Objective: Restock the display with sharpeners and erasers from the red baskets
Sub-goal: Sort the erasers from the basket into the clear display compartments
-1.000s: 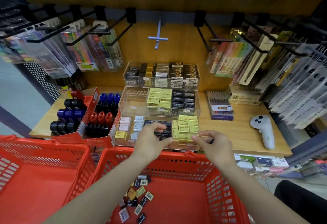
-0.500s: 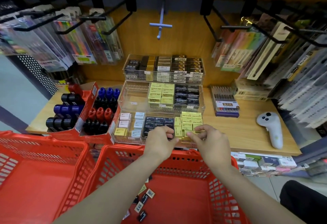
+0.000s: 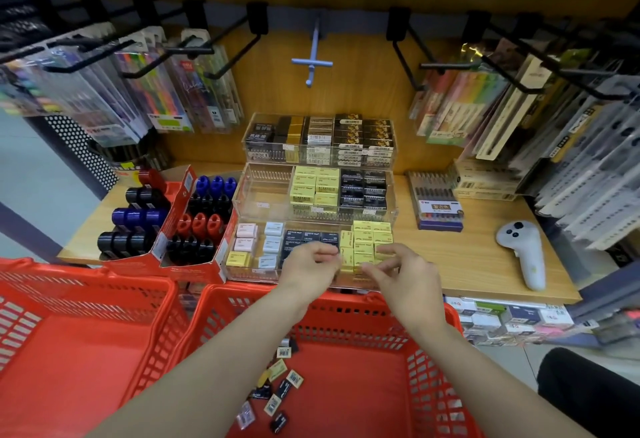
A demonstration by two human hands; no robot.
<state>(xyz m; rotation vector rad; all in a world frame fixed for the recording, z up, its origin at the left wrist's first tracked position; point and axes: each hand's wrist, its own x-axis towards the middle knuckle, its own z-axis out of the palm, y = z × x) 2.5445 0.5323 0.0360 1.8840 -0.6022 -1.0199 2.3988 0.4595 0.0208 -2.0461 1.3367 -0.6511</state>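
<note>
i have both hands over the front clear tray [image 3: 242, 273] on the table [image 3: 478, 264]; the yellow erasers [image 3: 367, 242] lie just ahead of my right hand [image 3: 403, 273], long sides across me, the nearer hand. left hand [image 3: 308, 266] curled, right fingers loosely bent, neither clearly holding anything. since a second ago both hands drew closer together; loose erasers [image 3: 277, 392] wait in the red basket [image 3: 433, 368].

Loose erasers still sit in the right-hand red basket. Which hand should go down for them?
Probably the left hand: the loose erasers lie toward the basket's left side, under the left forearm. The right hand hovers at the yellow erasers.
</note>
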